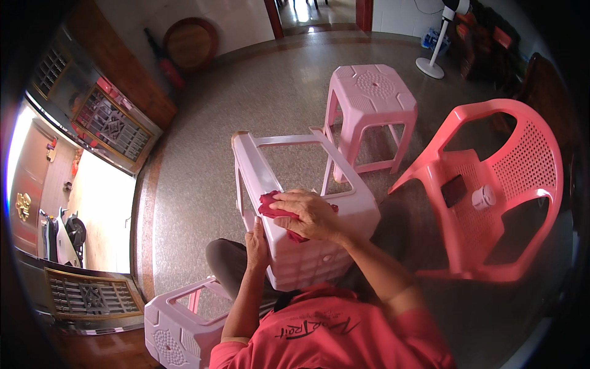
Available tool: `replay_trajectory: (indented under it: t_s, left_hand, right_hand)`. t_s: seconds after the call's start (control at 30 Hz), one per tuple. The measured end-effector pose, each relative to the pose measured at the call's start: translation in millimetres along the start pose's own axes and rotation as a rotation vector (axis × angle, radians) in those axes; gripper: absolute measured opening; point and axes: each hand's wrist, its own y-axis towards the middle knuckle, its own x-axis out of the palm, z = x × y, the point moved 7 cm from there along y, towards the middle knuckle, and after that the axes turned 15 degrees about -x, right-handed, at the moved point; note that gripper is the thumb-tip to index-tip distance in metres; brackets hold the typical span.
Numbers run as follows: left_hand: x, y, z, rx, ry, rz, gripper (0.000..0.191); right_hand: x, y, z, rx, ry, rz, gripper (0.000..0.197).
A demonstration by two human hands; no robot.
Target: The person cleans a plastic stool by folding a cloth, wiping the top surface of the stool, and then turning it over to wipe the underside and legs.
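A pink plastic stool (364,198) lies tipped over between my knees, its seat towards me and its legs pointing away. My right hand (311,214) presses a crumpled dark red cloth (272,207) flat on the upward side of the stool, near the seat end. With the thumb on the edge, my left hand (256,244) grips the stool's left side close to the seat; its other fingers are mostly hidden. Parts of the cloth show out from under my right fingers and palm.
A second pink stool (375,87) stands upright beyond. Another (184,336) lies on its side at lower left. On the right, a red plastic armchair (470,161) holds a dark phone-like object (454,190) and a pale round container (483,197). A white fan stand (431,69) is farther back.
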Motion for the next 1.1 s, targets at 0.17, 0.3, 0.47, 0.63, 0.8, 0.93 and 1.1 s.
replay_trajectory:
  t_s: [0.17,0.3,0.47,0.63,0.8,0.93,1.1]
  left_hand:
    - [-3.2,-3.2,15.0,0.087,0.247,0.035,0.053]
    - [-0.3,-4.0,19.2,0.205,0.271,0.068,0.054]
    - [-0.7,-2.6,16.6,0.128,0.237,0.062,0.057]
    - [2.8,-13.8,27.7,0.381,0.436,0.114,0.060]
    - [6.2,-15.4,29.5,0.379,0.434,0.119,0.061]
    - [-14.2,7.1,9.4,0.376,0.348,0.029,0.049]
    - [13.1,-21.7,29.0,0.928,0.933,0.153,0.017]
  right_hand:
    - [-42.8,-45.3,27.3,0.188,-0.110,0.063,0.023]
    - [-80.2,-99.4,83.9,0.402,-0.203,0.136,0.021]
    - [-90.6,-125.0,104.9,0.626,-0.098,0.258,0.029]
    - [-79.4,-93.1,60.4,0.471,-0.321,0.266,0.032]
    - [-32.7,-39.2,1.5,0.230,-0.369,0.222,0.029]
    - [3.5,4.6,-31.2,0.096,-0.227,0.157,0.036]
    - [33.6,14.2,-47.3,-0.099,-0.295,-0.069,0.037]
